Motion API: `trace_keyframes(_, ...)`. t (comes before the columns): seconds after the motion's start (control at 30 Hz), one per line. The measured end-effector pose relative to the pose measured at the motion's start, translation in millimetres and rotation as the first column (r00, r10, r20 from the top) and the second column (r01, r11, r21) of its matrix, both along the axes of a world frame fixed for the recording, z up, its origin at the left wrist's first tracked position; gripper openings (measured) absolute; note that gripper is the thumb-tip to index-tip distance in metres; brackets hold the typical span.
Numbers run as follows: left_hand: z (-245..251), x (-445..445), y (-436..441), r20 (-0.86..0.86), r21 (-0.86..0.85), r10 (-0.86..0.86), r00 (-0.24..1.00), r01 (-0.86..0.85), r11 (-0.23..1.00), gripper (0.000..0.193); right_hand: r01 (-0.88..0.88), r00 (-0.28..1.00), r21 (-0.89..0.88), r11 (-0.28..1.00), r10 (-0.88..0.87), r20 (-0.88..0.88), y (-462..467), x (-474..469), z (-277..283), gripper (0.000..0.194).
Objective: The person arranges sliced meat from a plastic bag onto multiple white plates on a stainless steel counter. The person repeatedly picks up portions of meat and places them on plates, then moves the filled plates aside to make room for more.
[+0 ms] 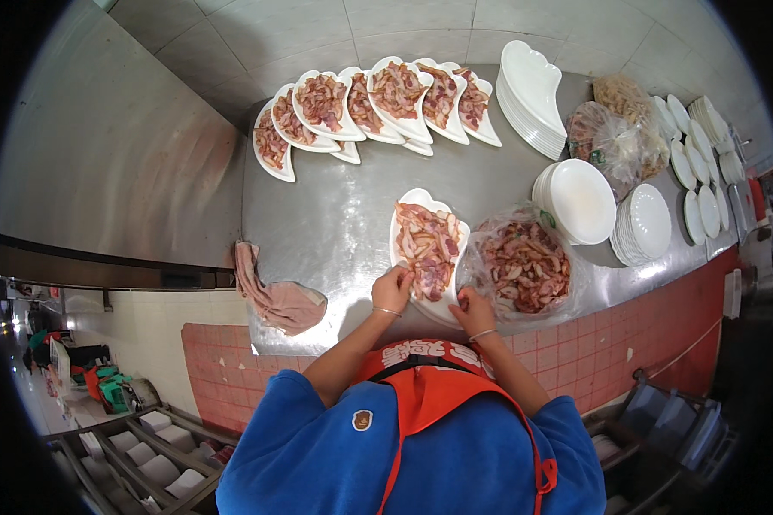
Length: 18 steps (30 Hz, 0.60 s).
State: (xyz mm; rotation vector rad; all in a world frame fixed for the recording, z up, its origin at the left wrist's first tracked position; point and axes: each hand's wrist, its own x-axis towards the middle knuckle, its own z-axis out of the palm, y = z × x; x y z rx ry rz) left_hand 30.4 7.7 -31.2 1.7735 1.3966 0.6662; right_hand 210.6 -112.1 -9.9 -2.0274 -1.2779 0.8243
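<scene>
A white curved plate (397, 226) with sliced cured meat (428, 248) lies before me on the steel counter. My left hand (393, 290) is at its left edge, fingertips touching the meat by the rim. At the right edge, the thumb and fingers of my right hand (473, 310) are on the rim. Just right of the plate sits an opened clear plastic bag (576, 283) full of the same sliced meat (525, 265). The lower part of the plate lies between my hands. Whether my left fingers grip the rim or a slice is hard to tell.
Several similar filled plates (286, 168) overlap along the tiled wall. Stacked curved plates (528, 77), round plates (583, 199) and scalloped plates (647, 222) stand to the right, near tied food bags (609, 138). A pink cloth (283, 302) lies at the counter's left front, beside a steel cabinet (122, 154).
</scene>
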Motion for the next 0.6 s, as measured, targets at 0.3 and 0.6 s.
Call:
trace_keyframes(0.3, -42, -2, -20, 0.127, -0.207, 0.278, 0.952, -0.249, 0.946, 0.037, -0.057, 0.998, -0.036, 0.998, 0.056, -0.018, 5, -3, -10, 0.024)
trace_keyframes(0.6, 32, 12, -16, -0.162, 0.255, -0.167, 0.973, 0.205, 0.945, 0.039, -0.073, 0.989, 0.062, 0.995, 0.081, -0.123, 2, -14, -15, 0.019)
